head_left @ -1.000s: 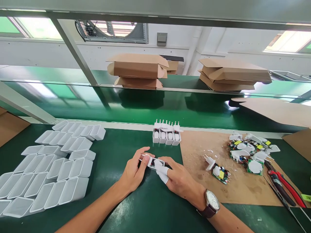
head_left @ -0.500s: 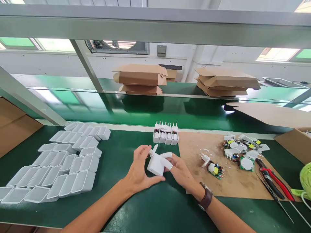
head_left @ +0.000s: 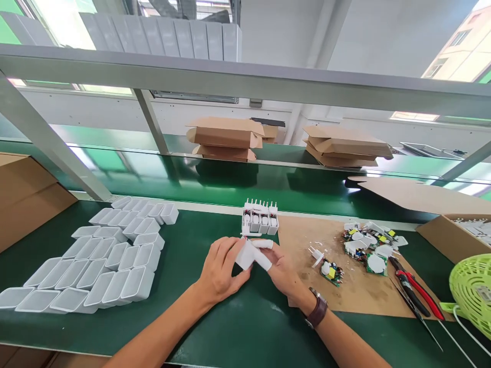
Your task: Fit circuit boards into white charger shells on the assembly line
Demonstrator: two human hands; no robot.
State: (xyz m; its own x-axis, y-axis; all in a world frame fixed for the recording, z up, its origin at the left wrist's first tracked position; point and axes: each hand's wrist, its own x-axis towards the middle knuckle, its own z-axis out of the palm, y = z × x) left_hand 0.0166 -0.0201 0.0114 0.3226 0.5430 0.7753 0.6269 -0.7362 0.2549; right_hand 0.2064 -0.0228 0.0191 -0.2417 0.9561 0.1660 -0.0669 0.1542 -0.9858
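The fingers (head_left: 229,251) of the left hand (head_left: 219,270) are closed around the left side of a small white plastic charger housing (head_left: 244,254). The fingers (head_left: 264,261) of the right hand (head_left: 283,270) are clamped on the right side of the same housing. Two of them wear white rubber finger cots (head_left: 263,244). The housing is held tilted just above the dark green surface (head_left: 199,225), between the two hands, at the centre of the work area. The right wrist carries a watch with a brown strap (head_left: 316,313).

Just beyond the hands, a row of white charger units with upright plug pins (head_left: 260,221) stands at the far edge of the surface. To the left, a batch of empty white plastic shells (head_left: 103,255) lies in close rows.

To the right, a brown cardboard sheet (head_left: 356,294) covers the surface. It carries:
- a single white plug cap with a green circuit board (head_left: 327,265), near the right hand;
- a heap of circuit boards and white caps (head_left: 368,243), farther right;
- red-handled pliers (head_left: 416,289), at the right edge of the sheet.

A light green plastic fan grille (head_left: 473,291) shows at the right border. Behind the surface runs a glossy green conveyor belt (head_left: 268,179). Folded brown cardboard boxes (head_left: 226,138) rest on the level beyond it.
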